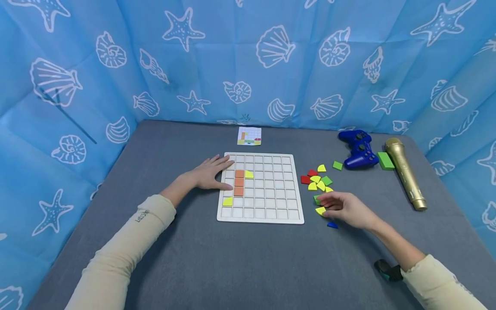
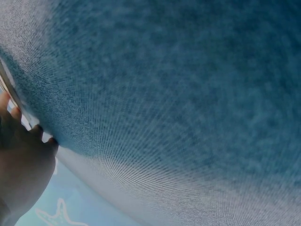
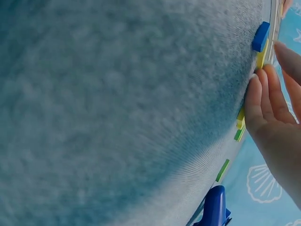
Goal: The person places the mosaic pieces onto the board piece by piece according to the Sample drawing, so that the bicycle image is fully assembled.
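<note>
My left hand point(image 1: 211, 173) rests on the left edge of a white grid board point(image 1: 271, 217), fingers spread and thumb near an orange square. Three orange squares point(image 1: 239, 182) stand in a column on the board, with a yellow quarter-circle tile point(image 1: 249, 174) beside the top one and another yellow quarter-circle point(image 1: 227, 201) lower left. To the right of the board, my right hand point(image 1: 348, 209) reaches down over loose tiles. A yellow quarter-circle point(image 1: 320, 210) lies by its thumb and a green tile point(image 1: 316, 199) by its fingertips. In the right wrist view, thumb and fingers point(image 3: 270, 94) are apart.
Red tiles point(image 1: 305, 179), yellow quarter-circles and green tiles lie loose right of the board; a blue tile point(image 1: 332, 224) is nearer me. A printed grid card point(image 1: 249, 136) lies behind the board. Far right are a blue game controller point(image 1: 360, 150), a green block point(image 1: 385, 161) and a gold microphone point(image 1: 406, 174).
</note>
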### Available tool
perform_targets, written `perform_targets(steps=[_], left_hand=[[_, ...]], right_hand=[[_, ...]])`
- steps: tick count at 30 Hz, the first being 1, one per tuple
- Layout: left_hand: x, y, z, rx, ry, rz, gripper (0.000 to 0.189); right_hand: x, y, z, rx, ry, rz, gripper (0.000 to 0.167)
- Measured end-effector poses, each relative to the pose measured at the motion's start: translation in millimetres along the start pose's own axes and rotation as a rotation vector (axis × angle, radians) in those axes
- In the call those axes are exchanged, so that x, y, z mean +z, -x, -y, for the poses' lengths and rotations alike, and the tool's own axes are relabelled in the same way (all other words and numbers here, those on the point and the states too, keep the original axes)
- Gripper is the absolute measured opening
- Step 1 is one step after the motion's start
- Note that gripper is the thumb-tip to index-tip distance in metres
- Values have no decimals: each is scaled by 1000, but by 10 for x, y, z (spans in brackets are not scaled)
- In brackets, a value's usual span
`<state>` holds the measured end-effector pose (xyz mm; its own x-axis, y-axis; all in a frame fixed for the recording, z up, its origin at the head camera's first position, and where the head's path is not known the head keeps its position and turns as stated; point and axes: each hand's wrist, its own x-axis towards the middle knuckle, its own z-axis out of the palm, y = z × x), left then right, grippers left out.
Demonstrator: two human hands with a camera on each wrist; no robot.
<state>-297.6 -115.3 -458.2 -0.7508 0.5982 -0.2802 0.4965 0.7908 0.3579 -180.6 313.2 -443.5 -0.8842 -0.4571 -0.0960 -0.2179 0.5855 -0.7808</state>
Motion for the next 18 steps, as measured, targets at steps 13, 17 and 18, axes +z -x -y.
perform_targets(steps=[13, 17, 18], left_hand=[[-16, -1, -13, -16, -3, 4, 95], [-19, 4, -23, -14, 6, 5, 94], [-18, 4, -24, -14, 5, 5, 94]], right_hand=[[12, 18, 1, -4, 170, -47, 34], [19, 25, 6, -18, 174, -49, 35], [22, 26, 9, -22, 177, -49, 36]])
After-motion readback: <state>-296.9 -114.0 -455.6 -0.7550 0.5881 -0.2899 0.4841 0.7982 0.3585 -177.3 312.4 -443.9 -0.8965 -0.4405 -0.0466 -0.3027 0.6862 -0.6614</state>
